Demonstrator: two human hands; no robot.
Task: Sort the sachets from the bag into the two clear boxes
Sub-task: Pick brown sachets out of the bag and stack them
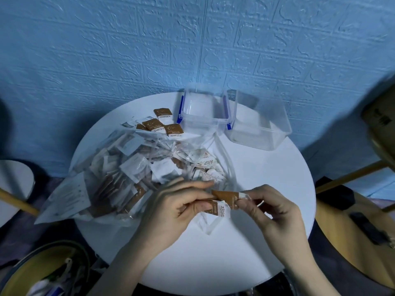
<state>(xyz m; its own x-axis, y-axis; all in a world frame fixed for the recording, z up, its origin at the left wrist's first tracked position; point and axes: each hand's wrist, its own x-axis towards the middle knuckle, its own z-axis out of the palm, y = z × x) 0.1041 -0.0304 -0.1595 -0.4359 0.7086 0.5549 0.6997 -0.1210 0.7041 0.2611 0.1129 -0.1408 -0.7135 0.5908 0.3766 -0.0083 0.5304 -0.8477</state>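
Brown sachets (222, 202) pinched between left hand (171, 212) and right hand (275, 214), both grips clamped; bag (119, 174) beside

Around our hands

We are seeing a round white table (267, 189) beneath them and a blue brick-patterned wall (128, 50) lying beyond.

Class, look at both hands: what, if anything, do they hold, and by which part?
Brown-and-white paper sachets: left hand pinches their left ends, right hand pinches one's white right end.
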